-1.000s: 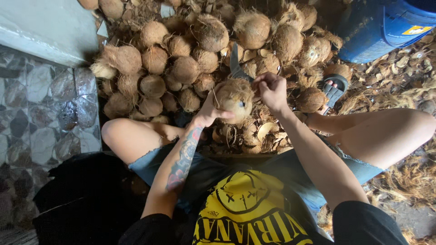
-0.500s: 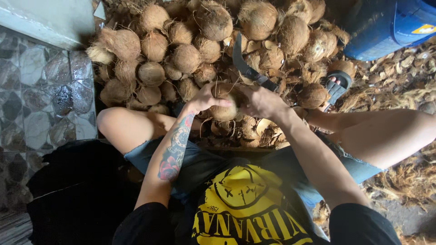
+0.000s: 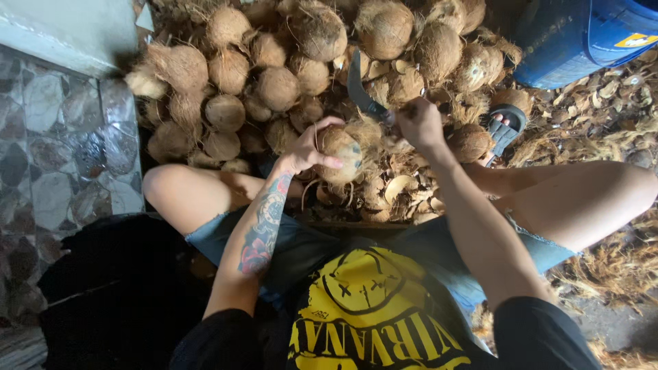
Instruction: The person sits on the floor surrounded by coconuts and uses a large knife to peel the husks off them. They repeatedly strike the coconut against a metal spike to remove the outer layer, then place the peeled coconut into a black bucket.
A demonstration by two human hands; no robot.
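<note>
Husking coconuts, sitting right at the pile

On the left a patterned tile floor (image 3: 48, 157), then the heap of husked coconuts (image 3: 274, 82). Left hand (image 3: 308, 147) is wrapped around a coconut (image 3: 340, 154) just above the knees, fingers curled over it. Right hand (image 3: 419, 123) is closed tight on a curved blade (image 3: 362, 89) beside it. Blue barrel (image 3: 582, 38) far right.

The knife (image 3: 361, 89) handle is buried in the right hand (image 3: 419, 122). The blue drum (image 3: 582, 38) and topmost coconuts (image 3: 384, 24) run off the frame.
</note>
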